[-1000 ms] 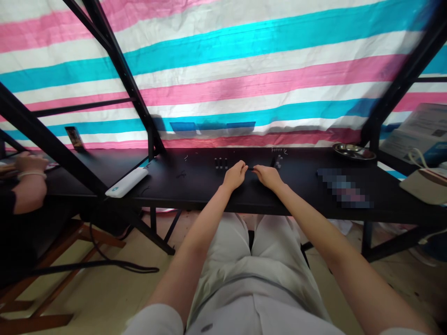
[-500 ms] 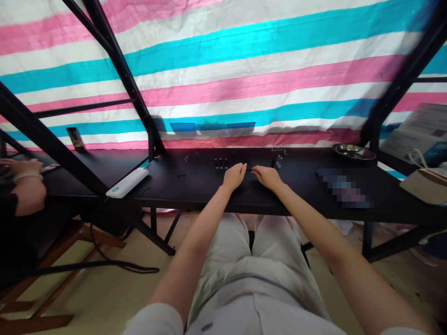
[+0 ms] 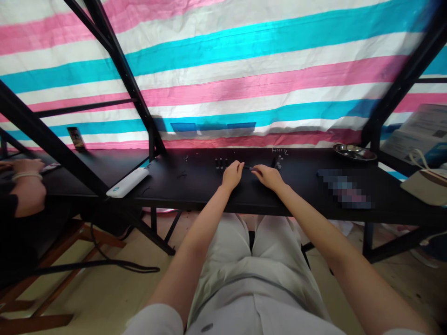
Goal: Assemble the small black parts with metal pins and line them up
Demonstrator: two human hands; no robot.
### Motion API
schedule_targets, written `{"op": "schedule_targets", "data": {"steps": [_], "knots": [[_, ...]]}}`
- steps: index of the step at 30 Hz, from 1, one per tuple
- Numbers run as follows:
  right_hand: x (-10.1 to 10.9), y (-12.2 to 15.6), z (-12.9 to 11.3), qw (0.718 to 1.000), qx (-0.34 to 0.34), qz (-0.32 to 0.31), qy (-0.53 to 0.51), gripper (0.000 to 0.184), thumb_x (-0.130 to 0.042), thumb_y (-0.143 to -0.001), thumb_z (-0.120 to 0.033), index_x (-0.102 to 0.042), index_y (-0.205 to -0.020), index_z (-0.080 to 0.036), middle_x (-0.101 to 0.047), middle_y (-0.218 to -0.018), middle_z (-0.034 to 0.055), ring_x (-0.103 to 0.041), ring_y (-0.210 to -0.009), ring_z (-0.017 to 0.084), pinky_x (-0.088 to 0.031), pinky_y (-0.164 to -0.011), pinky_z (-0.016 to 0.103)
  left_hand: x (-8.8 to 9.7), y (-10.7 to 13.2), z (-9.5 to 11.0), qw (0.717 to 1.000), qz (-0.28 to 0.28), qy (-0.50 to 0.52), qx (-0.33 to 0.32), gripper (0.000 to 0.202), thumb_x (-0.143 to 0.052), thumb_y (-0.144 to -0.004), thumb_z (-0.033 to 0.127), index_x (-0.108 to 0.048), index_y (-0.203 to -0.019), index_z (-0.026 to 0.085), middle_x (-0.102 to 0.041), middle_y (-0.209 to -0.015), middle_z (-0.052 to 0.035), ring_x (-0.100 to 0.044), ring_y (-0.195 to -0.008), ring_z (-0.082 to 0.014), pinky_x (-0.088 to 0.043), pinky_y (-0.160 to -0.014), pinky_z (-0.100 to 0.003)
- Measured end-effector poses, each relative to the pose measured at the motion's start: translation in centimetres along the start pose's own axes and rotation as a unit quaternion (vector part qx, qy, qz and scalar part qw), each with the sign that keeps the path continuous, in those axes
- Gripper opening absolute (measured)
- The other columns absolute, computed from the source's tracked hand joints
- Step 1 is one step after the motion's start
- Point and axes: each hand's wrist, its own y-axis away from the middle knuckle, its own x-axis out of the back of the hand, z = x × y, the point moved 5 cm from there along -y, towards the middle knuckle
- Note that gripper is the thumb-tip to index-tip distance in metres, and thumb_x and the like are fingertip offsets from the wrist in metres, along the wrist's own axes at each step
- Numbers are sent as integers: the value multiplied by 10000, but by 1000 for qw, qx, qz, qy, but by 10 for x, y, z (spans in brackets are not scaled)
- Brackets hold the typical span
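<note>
A thin dark pen-like rod [image 3: 247, 167] spans the gap between my two hands, just above the black table [image 3: 195, 190]. On its left end the fingers of my left hand [image 3: 232, 176] are closed. My right hand [image 3: 267, 176] pinches the other end between thumb and fingers. Beyond my left hand lie short black pieces with grey ends [image 3: 221, 163], side by side. Small grey pieces [image 3: 280, 162] rest past my right hand beside a dark piece [image 3: 273, 162]. Behind them are tiny pale parts [image 3: 279, 150] in a row.
A shiny metal dish [image 3: 354, 152] sits at the back right, with a blurred-out item [image 3: 344, 188] nearer. At left are a white device [image 3: 128, 182], black frame bars [image 3: 122, 70] and another person's hand [image 3: 28, 165]. A beige bag [image 3: 424, 186] stands far right.
My left hand has risen slightly and more of the rod shows between the hands. My right hand stays nearly in place, still pinching it.
</note>
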Motion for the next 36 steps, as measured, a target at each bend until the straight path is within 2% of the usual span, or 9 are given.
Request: {"op": "schedule_targets", "data": {"steps": [4,7,10,14,17,21,29,33,36], "knots": [[0,0,-2,1000,7,-15,20,302,-393,-907,-363,-618,-1027,-202,-659,-962,64,-609,-833,172,-410,-643,248,-1,0,1,999,-13,34,-9,261,-358,-923,360,-545,-861,190,-593,-776,-19,-529,-677,-120,-373,-648,-222],[-2,-1,1,998,-10,-37,50,262,-425,-884,-344,-630,-953,-196,-646,-892,66,-594,-794,176,-391,-606,251,1,0,-3,999,-4,46,18,229,-361,-924,336,-546,-938,201,-609,-790,-19,-559,-698,-126,-395,-677,-228],[0,-1,2,999,-19,-13,48,261,-409,-892,-330,-621,-940,-184,-637,-887,74,-584,-818,181,-396,-628,254,1,-1,-8,997,11,58,41,202,-383,-916,295,-534,-1015,206,-623,-796,-19,-583,-722,-133,-413,-701,-234],[6,-1,-3,999,13,41,17,325,-325,-933,-334,-591,-1031,-174,-631,-927,90,-575,-889,180,-414,-724,258,-5,-1,-4,996,-24,85,-18,195,-410,-892,225,-546,-1028,198,-638,-864,-29,-596,-784,-134,-433,-738,-234],[3,-1,-9,998,56,20,12,299,-344,-932,-325,-589,-1022,-180,-629,-922,85,-572,-886,180,-422,-727,264,-11,1,3,990,-59,103,-73,212,-404,-877,180,-561,-1018,200,-639,-953,-32,-595,-864,-136,-441,-794,-238],[-5,0,-9,997,75,-19,18,217,-407,-911,-279,-584,-987,-179,-628,-916,76,-570,-877,179,-419,-695,256,-15,3,9,986,-85,105,-99,227,-417,-868,183,-569,-1035,205,-631,-1032,-29,-587,-928,-145,-441,-850,-251],[-5,-1,-8,997,55,-54,12,155,-449,-880,-261,-578,-890,-176,-624,-846,61,-558,-787,163,-381,-641,241,-14,7,17,979,-119,111,-119,284,-323,-920,259,-567,-1059,214,-632,-996,-27,-589,-895,-141,-446,-834,-253],[-1,-2,-5,999,19,-50,-4,156,-470,-853,-289,-580,-820,-184,-619,-789,42,-548,-710,149,-363,-621,238,-11,5,13,987,-90,103,-88,278,-321,-921,255,-546,-1078,208,-627,-934,-28,-587,-840,-134,-446,-792,-244],[3,-3,6,998,-34,-46,-5,185,-481,-839,-330,-584,-781,-188,-627,-772,40,-552,-691,149,-350,-597,239,-7,4,8,991,-59,95,-70,253,-344,-911,237,-547,-1056,198,-621,-873,-25,-577,-777,-124,-438,-752,-234]]}}
